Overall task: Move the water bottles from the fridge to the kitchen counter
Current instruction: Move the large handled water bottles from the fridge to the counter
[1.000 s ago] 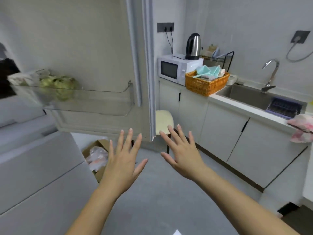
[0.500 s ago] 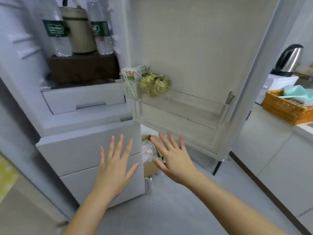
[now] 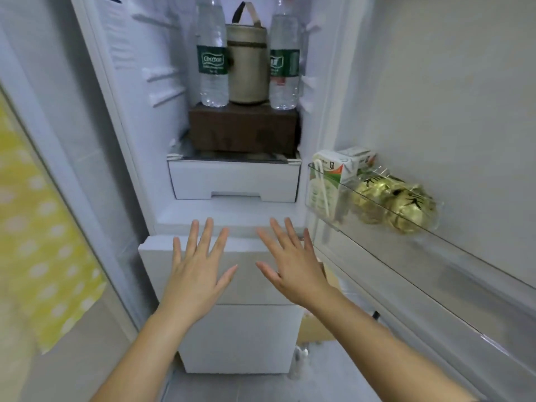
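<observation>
Both hands are held open and empty, fingers spread: left hand [image 3: 200, 271], right hand [image 3: 293, 268]. Above and beyond them, upright, the left bottle [image 3: 211, 59] is set nearer the left, the right bottle [image 3: 284, 62] nearer the right.

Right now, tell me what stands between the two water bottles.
In the head view, a beige handled container stands between the left bottle and right bottle.

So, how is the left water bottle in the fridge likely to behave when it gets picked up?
The left water bottle looks full, so it is probably heavy for its size. It is tall and narrow and stands near the edge of the brown box, so a sideways nudge could tip it. Its clear plastic may flex under a firm grip.
</observation>
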`<state>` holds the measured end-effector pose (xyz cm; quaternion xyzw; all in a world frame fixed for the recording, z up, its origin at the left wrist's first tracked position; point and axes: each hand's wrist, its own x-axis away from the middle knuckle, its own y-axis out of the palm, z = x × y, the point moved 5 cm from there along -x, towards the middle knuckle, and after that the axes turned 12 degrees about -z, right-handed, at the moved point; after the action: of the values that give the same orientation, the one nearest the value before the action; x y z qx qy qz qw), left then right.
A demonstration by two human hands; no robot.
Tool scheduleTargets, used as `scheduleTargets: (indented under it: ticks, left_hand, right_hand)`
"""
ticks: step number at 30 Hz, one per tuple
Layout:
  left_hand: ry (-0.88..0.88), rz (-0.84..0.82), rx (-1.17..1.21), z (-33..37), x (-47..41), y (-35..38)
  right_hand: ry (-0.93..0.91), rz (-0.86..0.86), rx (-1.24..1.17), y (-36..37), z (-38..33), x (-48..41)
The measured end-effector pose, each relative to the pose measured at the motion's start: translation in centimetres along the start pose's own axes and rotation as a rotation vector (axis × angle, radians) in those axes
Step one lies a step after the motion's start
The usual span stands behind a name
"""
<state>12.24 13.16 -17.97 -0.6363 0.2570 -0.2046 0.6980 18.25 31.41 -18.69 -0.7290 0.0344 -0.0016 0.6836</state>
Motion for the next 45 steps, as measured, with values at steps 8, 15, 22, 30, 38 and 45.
scheduleTargets:
  ticks: [8,15,22,30,38,45]
  left_hand:
    - [-0.058,0.03,0.007,-4.8,-5.6,-1.1]
    - [-0.056,0.069,0.008,-10.4,-15.1,-3.4]
    - [0.066,0.178,0.106,-13.0,-28.0,-8.2]
    - [0.087,0.244,0.175,-13.2,-38.6,-12.9]
    - [-0.116,0.317,0.647,-15.3,-44.6,-15.8]
    - [-0.136,0.308,0.993,-16.2,-49.6,-18.0]
  right_hand:
    - [-0.034,0.047,-0.088,-0.8,-1.9,-8.3]
    - [0.064,0.123,-0.101,-3.3,-1.3,-17.9]
    - [0.233,0.26,-0.137,-9.2,2.0,-29.5]
    - [0.382,0.253,-0.071,-15.1,8.1,-37.5]
    - [0.408,0.237,0.006,-15.1,11.1,-38.8]
    - [0.398,0.244,0.007,-15.0,11.5,-39.1]
